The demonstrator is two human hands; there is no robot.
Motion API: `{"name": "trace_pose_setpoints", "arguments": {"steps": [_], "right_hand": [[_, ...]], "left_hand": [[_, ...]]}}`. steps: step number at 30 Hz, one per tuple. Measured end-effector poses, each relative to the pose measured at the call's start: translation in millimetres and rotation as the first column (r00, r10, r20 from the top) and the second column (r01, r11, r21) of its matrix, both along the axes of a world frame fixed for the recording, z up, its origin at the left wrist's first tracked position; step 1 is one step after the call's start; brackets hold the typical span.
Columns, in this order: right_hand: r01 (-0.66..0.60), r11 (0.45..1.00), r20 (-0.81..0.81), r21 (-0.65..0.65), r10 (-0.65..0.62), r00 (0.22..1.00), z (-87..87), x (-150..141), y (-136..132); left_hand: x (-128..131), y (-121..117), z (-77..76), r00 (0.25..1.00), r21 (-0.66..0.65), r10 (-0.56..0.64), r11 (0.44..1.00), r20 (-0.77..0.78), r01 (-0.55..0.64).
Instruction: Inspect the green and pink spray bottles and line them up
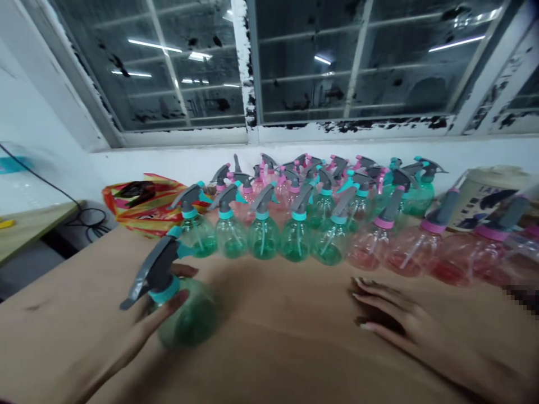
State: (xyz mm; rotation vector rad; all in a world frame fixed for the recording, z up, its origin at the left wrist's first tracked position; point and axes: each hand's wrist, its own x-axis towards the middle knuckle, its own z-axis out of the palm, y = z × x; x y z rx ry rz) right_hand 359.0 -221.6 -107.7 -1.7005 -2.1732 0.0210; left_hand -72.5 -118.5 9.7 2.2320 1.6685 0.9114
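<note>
My left hand (158, 314) is wrapped round the neck of a green spray bottle (191, 314) at the front left. This bottle has a grey trigger head and a teal collar, and it is tilted and slightly blurred. My right hand (391, 314) holds nothing; its fingers are apart, low over the table in front of the pink bottles. A front row of clear green spray bottles (263, 235) crosses the middle, each with a dip tube inside. Pink spray bottles (408, 252) continue that row to the right.
Behind the front row stand more pink and green spray bottles (324, 207). A red and yellow plastic bag (147, 205) lies at the back left, and a beige printed container (480, 196) stands at the back right. A black cable (90, 216) hangs beside the brown table (269, 336). Windows are behind.
</note>
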Motion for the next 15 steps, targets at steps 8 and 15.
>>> {"name": "trace_pose_setpoints", "arguments": {"steps": [8,15], "right_hand": [[-0.005,1.0,-0.03,0.012,0.005,1.0,7.9,-20,5],[-0.082,0.996,-0.106,0.041,0.086,0.991,19.6,-51,12]], "left_hand": [[-66,53,-4.8,0.975,0.042,0.108,0.992,0.192,-0.118],[-77,103,-7.3,0.979,0.105,0.042,0.992,0.197,-0.064]]}}
